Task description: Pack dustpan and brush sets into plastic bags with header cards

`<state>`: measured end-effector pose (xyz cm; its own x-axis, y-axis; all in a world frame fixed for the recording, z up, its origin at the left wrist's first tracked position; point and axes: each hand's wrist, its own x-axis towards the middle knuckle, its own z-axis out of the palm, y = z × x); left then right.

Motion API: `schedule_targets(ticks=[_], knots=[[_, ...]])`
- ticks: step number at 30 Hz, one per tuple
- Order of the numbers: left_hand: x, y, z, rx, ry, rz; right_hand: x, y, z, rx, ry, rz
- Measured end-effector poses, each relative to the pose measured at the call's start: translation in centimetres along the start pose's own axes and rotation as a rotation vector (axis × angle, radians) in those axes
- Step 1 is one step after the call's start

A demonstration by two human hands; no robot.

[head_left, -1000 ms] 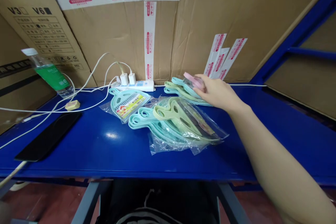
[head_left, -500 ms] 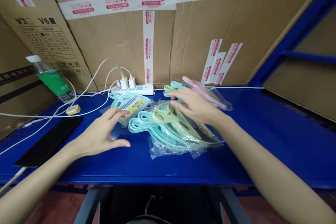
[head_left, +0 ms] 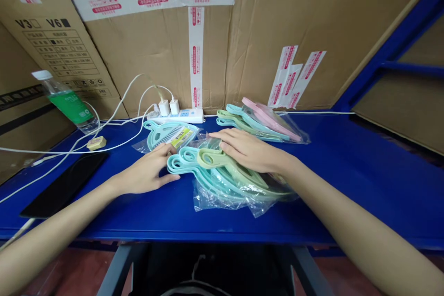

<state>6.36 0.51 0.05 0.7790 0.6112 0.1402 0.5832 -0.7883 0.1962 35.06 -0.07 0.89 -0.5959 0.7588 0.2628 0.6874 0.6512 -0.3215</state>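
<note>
Several bagged cutting-board-like items with ring handles lie stacked mid-table: a green one on top of turquoise ones, in clear plastic. My right hand rests over the upper side of this stack, fingers extended to the left. At the stack's left, my left hand has its fingers apart around the turquoise ring handles, thumb below them. Behind it lies a turquoise piece with a yellow label. A second group, with a pink item on top of turquoise and green ones, lies behind my right hand.
A white power strip with plugs and cables stands against the cardboard. To the left are a bottle with a green label, a small yellowish block and a black flat object on the blue table.
My left hand has moved right to the turquoise handles. My right hand has come down and left onto the stack, uncovering more of the rear group. The view has shifted slightly.
</note>
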Motion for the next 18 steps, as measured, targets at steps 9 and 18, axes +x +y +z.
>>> schedule_targets(ticks=[9,18], knots=[[-0.2,-1.0,-0.9,-0.039,0.005,0.035,-0.4,-3.0,0.9,-0.091,0.007,0.136],[1.3,2.3,-0.2,0.266,-0.076,0.173,-2.2,-3.3,-0.9,0.077,-0.171,0.251]])
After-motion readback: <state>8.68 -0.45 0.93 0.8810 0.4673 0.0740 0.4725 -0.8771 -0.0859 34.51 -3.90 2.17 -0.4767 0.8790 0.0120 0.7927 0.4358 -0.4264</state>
